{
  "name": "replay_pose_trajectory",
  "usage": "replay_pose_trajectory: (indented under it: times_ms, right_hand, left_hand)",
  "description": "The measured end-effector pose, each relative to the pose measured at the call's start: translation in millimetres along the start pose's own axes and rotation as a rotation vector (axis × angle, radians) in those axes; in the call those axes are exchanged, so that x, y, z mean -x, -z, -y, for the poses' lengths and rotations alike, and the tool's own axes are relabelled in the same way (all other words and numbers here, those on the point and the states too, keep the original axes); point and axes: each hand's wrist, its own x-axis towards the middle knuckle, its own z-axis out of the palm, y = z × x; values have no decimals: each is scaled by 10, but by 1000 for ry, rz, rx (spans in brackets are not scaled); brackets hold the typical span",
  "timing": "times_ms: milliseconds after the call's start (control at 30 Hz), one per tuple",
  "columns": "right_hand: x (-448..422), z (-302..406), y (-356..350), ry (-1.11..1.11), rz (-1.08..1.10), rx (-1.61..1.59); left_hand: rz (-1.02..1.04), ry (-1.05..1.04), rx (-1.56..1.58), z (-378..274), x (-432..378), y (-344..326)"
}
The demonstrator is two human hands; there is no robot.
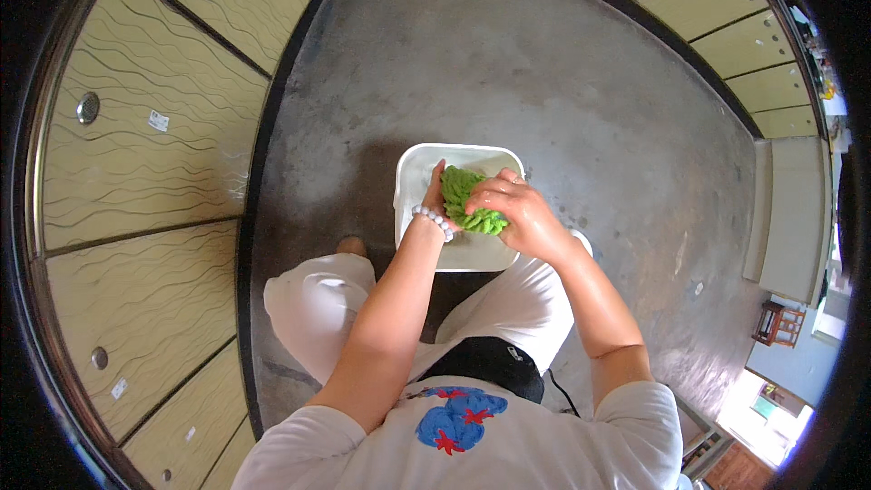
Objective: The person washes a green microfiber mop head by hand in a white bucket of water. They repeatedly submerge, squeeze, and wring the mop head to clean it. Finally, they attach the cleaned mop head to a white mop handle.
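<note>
A bright green shaggy cloth (460, 185), perhaps chenille, is bunched between my two hands above a white rectangular plastic basin (460, 263). My left hand (436, 192) supports it from the left, with most of its fingers hidden behind the cloth. A band of pale beads circles that wrist. From the right, my right hand (520, 207) grips the cloth with bent fingers, and its skin looks wet. The basin seems to hold some clear water, though my hands cover much of the inside.
The basin stands between my knees on a grey concrete floor (476, 61). Yellow patterned cabinet doors (150, 177) with a dark base line the left side. More cabinets (714, 0) curve along the upper right. A small wooden chair (779, 324) is at the far right.
</note>
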Motion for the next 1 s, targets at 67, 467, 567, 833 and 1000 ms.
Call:
replay_pose_trajectory:
  times_ms: [67,467,567,833,1000]
  right_hand:
    - [2,15,55,20,20,36]
    - [-23,4,-130,34,156,-312]
    - [49,-173,-256,-61,-188,-371]
    - [48,-33,-382,124,-203,382]
    - [99,-452,-579,28,-69,620]
  left_hand:
    - [-63,-14,-35,163,141,-142]
    - [223,-578,-832,125,-90,647]
    - [53,-546,-455,257,-25,195]
    - [11,-465,-377,-100,-56,297]
    - [-431,-290,62,284,162,-284]
